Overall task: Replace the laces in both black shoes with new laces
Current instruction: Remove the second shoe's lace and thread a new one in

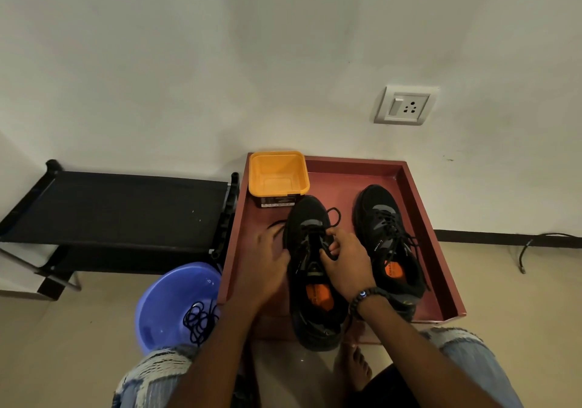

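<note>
Two black shoes with orange insoles stand on a dark red tray (419,206). The left shoe (311,316) is partly unlaced, its black lace (336,213) loose near the toe. My right hand (345,259) pinches that lace at the shoe's upper eyelets. My left hand (267,261) rests against the shoe's left side, fingers curled by a lace end; whether it grips the lace is unclear. The right shoe (387,234) is fully laced and nobody touches it. A coil of black laces (200,319) lies in a blue plastic basin (170,300) on the floor at left.
An empty orange tub (278,173) stands on the tray's far left corner. A black folding rack (119,212) stands left of the tray against the white wall. A wall socket (404,105) is above right. A black cable (532,247) lies on the floor at right. My knees frame the bottom.
</note>
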{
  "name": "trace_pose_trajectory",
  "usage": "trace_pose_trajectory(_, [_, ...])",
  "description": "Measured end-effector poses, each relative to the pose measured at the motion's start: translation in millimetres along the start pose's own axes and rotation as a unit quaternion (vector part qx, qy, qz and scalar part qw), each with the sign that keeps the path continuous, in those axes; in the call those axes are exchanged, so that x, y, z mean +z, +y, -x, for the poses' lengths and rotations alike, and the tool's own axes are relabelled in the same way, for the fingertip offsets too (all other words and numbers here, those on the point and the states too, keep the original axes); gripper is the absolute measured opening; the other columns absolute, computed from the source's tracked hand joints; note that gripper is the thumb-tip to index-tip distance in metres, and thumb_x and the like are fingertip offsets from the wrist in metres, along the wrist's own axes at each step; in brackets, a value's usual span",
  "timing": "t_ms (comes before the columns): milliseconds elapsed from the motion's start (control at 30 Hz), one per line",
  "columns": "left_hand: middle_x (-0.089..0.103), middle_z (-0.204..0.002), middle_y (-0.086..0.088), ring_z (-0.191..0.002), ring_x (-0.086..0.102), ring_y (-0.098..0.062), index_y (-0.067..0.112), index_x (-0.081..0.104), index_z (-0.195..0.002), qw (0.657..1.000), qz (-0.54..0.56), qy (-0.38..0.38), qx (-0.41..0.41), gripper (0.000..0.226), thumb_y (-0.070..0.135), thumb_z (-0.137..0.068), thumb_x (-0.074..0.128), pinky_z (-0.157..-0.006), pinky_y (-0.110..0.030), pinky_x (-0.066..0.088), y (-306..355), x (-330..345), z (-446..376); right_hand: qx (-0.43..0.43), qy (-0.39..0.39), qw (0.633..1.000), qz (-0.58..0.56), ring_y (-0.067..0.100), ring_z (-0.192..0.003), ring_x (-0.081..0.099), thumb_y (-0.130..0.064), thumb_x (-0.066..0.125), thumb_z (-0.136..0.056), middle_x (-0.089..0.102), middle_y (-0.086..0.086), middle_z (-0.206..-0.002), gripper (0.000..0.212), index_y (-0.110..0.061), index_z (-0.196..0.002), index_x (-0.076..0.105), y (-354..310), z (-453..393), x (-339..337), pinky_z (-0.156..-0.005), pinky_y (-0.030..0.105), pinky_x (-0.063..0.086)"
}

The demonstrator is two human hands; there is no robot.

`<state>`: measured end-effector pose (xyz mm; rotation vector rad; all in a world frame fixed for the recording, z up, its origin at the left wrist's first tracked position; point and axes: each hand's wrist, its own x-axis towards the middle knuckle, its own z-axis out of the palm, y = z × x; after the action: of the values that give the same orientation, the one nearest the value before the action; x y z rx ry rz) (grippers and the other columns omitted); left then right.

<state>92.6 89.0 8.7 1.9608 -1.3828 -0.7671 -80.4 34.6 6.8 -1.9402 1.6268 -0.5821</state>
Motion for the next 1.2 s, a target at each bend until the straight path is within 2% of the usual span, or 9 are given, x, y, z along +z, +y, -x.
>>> trace_pose_trajectory(200, [0.019,-0.16,0.004,-0.115,0.049,-0.007,0.034,0.012,-0.157,0.987,-0.051,0.095,0.12,0.078,0.03,-0.095,0.06,-0.077,-0.019,0.045,12.8,4.9,-1.3,-0.011,-0.002,1.0,0.01,0.007,-0.081,0.051,-0.021,0.068,-0.089,0.048,-0.009,-0.091,0.036,-0.029,-0.122,0.054,-0.6,0.2,1.7,-0.065,0.019,0.037])
trace_pose_trajectory(333, [0.032,-0.153,0.009,-0.118,0.053,-0.01,0.031,0.037,-0.147,0.977,-0.128,0.046,0.163,0.053,0.028,-0.097,0.053,-0.086,-0.024,0.053,8.2,14.3,-8.9,-0.019,-0.004,1.0,0.006,0.008,-0.081,0.052,-0.023,0.067,-0.089,0.048,-0.009,-0.091,0.032,-0.032,-0.118,0.054,1.7,0.0,2.3,-0.061,0.018,0.036])
trace_pose_trajectory(467, [0.056,-0.102,0.002,-0.091,0.056,-0.015,0.018,0.058,-0.099,0.99,-0.049,-0.017,0.129,0.007,0.023,-0.099,0.053,-0.08,-0.036,0.052,3.6,17.1,-13.2,-0.018,-0.002,1.0,0.0,0.003,-0.077,0.049,-0.024,0.067,-0.089,0.049,-0.008,-0.089,0.028,-0.032,-0.112,0.054,4.1,0.0,2.6,-0.059,0.013,0.033])
trace_pose_trajectory(533, [0.055,-0.086,0.003,-0.077,0.054,-0.014,0.019,0.052,-0.085,0.994,-0.011,-0.004,0.109,0.013,0.021,-0.097,0.055,-0.071,-0.039,0.052,1.9,14.8,-14.0,-0.016,0.001,1.0,-0.007,0.003,-0.076,0.049,-0.025,0.068,-0.089,0.05,-0.007,-0.088,0.025,-0.032,-0.108,0.054,4.9,-0.1,2.9,-0.059,0.015,0.034])
trace_pose_trajectory(667, [0.054,-0.074,0.0,-0.062,0.05,-0.011,0.018,0.053,-0.082,0.991,0.095,0.094,0.007,0.017,0.018,-0.099,0.052,-0.054,-0.017,0.04,7.2,1.9,-7.4,-0.004,-0.005,1.0,-0.026,0.011,-0.078,0.053,-0.026,0.068,-0.088,0.054,-0.003,-0.089,0.018,-0.027,-0.099,0.054,5.6,-2.4,4.2,-0.068,0.03,0.048])
trace_pose_trajectory(800, [0.055,-0.076,-0.005,-0.07,0.053,-0.021,0.009,0.054,-0.086,0.958,0.175,0.197,-0.114,0.014,0.015,-0.098,0.049,-0.06,-0.03,0.041,-1.9,-14.3,-10.3,0.022,-0.002,0.998,-0.063,0.01,-0.077,0.056,-0.023,0.071,-0.086,0.057,-0.004,-0.086,0.019,-0.025,-0.098,0.056,6.6,-3.7,4.0,-0.077,0.037,0.054])
trace_pose_trajectory(967, [0.054,-0.115,0.008,-0.096,0.055,-0.007,0.024,0.053,-0.118,0.997,0.054,0.049,-0.039,0.019,0.024,-0.099,0.053,-0.076,-0.023,0.043,-6.4,-2.8,-11.1,0.029,-0.019,0.998,-0.048,0.009,-0.085,0.057,-0.027,0.07,-0.088,0.056,-0.006,-0.097,0.04,-0.028,-0.125,0.054,5.0,-4.2,3.3,-0.083,0.036,0.054])
trace_pose_trajectory(1067, [0.059,-0.106,0.008,-0.091,0.057,-0.004,0.022,0.056,-0.11,0.998,0.058,-0.039,0.006,0.015,0.033,-0.1,0.052,-0.078,-0.025,0.05,3.8,14.3,-9.3,0.02,-0.023,0.999,-0.038,0.007,-0.085,0.055,-0.025,0.068,-0.088,0.053,-0.006,-0.097,0.046,-0.033,-0.13,0.052,2.9,-3.9,4.5,-0.081,0.033,0.053])
trace_pose_trajectory(1200, [0.062,-0.09,0.0,-0.082,0.059,-0.01,0.014,0.059,-0.093,0.995,0.089,-0.027,0.017,0.014,0.026,-0.099,0.056,-0.069,-0.022,0.046,10.5,16.2,-12.3,0.01,-0.042,0.998,-0.044,0.0,-0.08,0.053,-0.023,0.066,-0.09,0.051,-0.008,-0.094,0.038,-0.043,-0.117,0.049,4.1,-3.5,1.4,-0.068,0.023,0.043])
